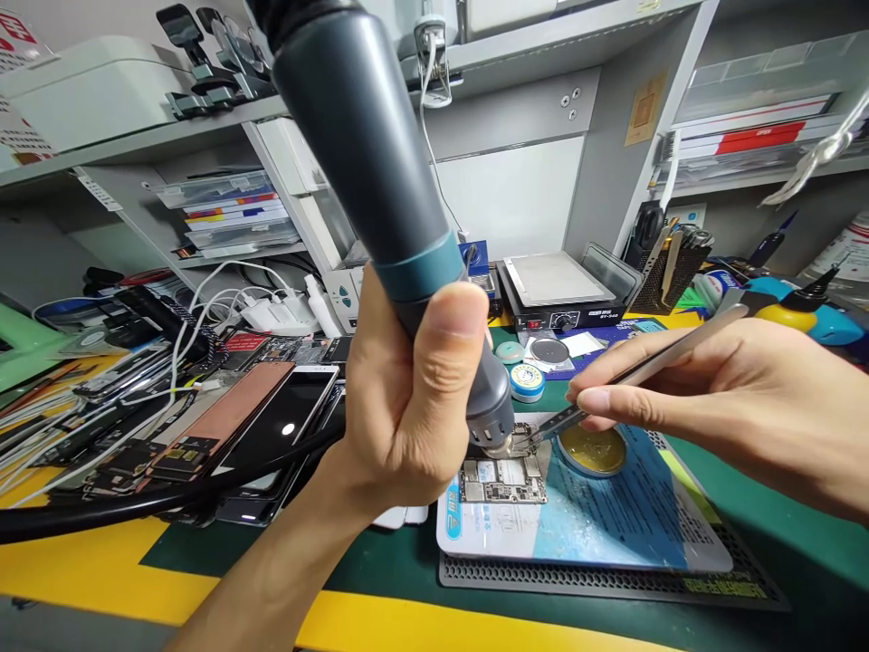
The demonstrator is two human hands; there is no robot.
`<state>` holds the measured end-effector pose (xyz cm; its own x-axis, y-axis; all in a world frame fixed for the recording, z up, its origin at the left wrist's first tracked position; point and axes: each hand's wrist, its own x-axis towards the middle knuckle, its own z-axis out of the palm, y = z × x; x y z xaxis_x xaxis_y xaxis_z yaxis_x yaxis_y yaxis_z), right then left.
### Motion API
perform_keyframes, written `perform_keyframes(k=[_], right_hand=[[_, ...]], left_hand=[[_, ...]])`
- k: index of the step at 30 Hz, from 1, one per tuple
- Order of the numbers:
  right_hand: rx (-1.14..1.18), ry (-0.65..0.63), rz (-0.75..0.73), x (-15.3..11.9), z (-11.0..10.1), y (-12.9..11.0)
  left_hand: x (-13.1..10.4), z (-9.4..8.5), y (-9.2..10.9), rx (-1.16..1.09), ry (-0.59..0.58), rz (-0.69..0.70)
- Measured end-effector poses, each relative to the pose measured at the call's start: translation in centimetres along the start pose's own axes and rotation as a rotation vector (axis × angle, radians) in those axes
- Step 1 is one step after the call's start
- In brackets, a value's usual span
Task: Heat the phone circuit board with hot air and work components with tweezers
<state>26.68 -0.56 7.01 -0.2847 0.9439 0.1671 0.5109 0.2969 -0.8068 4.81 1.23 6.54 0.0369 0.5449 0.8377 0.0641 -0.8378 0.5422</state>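
Observation:
My left hand (424, 398) is wrapped round a dark hot-air gun (370, 136) with a teal ring. Its metal nozzle points down at a small circuit board (503, 480) on a white and blue plate (611, 534). Between thumb and fingers, my right hand (679, 389) pinches metal tweezers (631, 376), whose tips reach the board's upper part beside the nozzle. Whether the tips grip anything is too small to tell. A round tin of yellowish paste (593, 450) sits on the plate, right of the board.
Phones (289, 421) and loose parts crowd the left side, with a black hose crossing in front. A heating plate (560, 281) stands behind, near a small blue-and-white tin (528, 382). At the right are a mesh holder (672, 272) and bottles.

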Motion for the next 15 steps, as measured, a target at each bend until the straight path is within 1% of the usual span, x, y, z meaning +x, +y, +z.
perform_keyframes(k=[2, 4, 9, 11, 15], right_hand=[[-0.005, -0.011, 0.005, -0.08, -0.06, -0.01], [-0.008, -0.011, 0.003, -0.14, -0.08, -0.01], [-0.020, -0.016, -0.005, -0.22, -0.17, 0.07], [-0.030, -0.011, -0.012, -0.24, -0.21, 0.10], [-0.053, 0.006, -0.051, -0.09, -0.18, 0.11]], left_hand=[[0.03, 0.21, -0.19, -0.026, 0.042, 0.046], [0.06, 0.37, -0.29, -0.029, 0.056, 0.058], [0.12, 0.61, -0.13, -0.021, 0.075, 0.019], [0.18, 0.51, -0.11, 0.024, 0.052, 0.006], [0.29, -0.28, -0.02, 0.042, -0.061, -0.013]])
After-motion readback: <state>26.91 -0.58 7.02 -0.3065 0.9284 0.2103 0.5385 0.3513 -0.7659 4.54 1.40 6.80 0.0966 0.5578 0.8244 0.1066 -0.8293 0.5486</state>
